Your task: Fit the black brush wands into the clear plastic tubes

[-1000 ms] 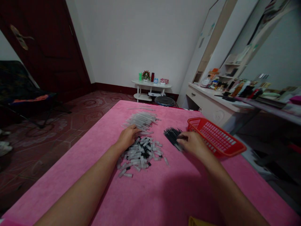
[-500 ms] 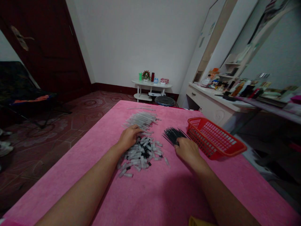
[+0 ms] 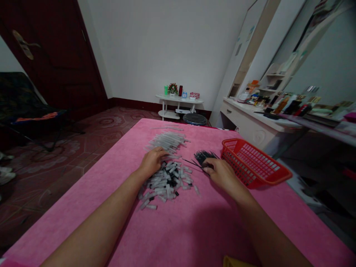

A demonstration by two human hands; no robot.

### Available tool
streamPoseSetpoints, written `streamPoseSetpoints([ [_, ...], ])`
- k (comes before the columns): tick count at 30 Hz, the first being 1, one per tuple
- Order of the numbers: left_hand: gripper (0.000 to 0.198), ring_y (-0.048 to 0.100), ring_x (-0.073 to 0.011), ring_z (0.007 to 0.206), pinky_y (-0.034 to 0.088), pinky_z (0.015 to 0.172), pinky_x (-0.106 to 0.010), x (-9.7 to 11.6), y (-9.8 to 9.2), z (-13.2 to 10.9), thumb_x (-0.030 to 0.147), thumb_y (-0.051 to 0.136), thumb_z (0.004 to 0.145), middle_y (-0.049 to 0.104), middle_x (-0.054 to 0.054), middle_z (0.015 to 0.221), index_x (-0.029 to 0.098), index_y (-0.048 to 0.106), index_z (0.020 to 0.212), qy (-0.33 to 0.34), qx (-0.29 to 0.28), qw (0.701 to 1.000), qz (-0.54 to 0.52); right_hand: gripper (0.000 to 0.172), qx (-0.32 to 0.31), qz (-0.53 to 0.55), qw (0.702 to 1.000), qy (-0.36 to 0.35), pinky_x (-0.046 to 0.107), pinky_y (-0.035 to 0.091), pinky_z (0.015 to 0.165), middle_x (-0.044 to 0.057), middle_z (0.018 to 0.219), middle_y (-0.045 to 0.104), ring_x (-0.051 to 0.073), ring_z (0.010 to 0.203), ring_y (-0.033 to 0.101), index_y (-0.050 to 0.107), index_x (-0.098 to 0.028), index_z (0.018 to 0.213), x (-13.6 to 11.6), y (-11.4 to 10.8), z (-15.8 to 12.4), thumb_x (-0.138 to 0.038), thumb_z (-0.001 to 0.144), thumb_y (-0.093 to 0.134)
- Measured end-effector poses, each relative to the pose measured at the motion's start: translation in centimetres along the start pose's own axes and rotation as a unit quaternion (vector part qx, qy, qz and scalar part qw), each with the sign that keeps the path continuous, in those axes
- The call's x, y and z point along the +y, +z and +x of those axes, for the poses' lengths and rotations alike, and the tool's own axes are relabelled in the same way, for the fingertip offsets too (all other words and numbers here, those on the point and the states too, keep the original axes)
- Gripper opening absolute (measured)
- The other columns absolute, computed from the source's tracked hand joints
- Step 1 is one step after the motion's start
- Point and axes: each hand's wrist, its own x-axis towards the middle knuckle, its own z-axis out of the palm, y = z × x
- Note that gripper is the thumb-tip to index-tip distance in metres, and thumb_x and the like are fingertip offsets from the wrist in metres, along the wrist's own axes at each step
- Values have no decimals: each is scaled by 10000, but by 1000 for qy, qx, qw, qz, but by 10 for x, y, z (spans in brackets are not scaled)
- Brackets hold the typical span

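Observation:
My left hand [image 3: 152, 160] is closed in a pinch at the left of the table, with a translucent pen barrel [image 3: 174, 157] sticking out to the right of its fingertips. Thumb and fingers of my right hand [image 3: 221, 171] are pressed together on a thin black pen refill [image 3: 191, 162], whose tip points left toward that barrel. Behind the right fingers lies a bundle of black refills [image 3: 202, 155], partly covered by the hand. A heap of translucent and black pen caps [image 3: 168, 181] lies just below my left hand. More translucent barrels [image 3: 167, 140] lie in a stack beyond it.
A red plastic basket [image 3: 254, 163] stands right of my right hand. Pink cloth [image 3: 167, 233] covers the table. A few barrels [image 3: 169, 128] lie near the far edge. Something yellow [image 3: 236, 261] shows at the near edge. A cluttered dresser [image 3: 256, 118] stands to the right.
My right hand has lifted slightly and drawn one black refill out of the bundle, its tip now toward the left. My left hand has hardly moved.

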Motion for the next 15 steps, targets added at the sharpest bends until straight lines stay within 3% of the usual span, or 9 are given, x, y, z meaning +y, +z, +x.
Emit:
streamPoseSetpoints([
  [6, 315, 581, -179, 871, 463, 771, -275, 8, -2, 0, 75, 480, 791, 626, -63, 924, 196, 685, 997, 18, -6, 1000, -20, 173, -6, -6, 1000, 5, 236, 383, 739, 26, 923, 708, 180, 875, 629, 687, -225, 912, -2, 0, -1, -216, 801, 556],
  [15, 477, 577, -189, 890, 449, 758, -267, 21, -9, 0, -10, 472, 678, 622, -58, 943, 216, 680, 1044, 45, -44, 998, 32, 197, 18, -37, 999, -29, 237, 392, 781, 20, 956, 703, 182, 900, 619, 708, -231, 921, -1, 0, 0, -215, 800, 553],
])
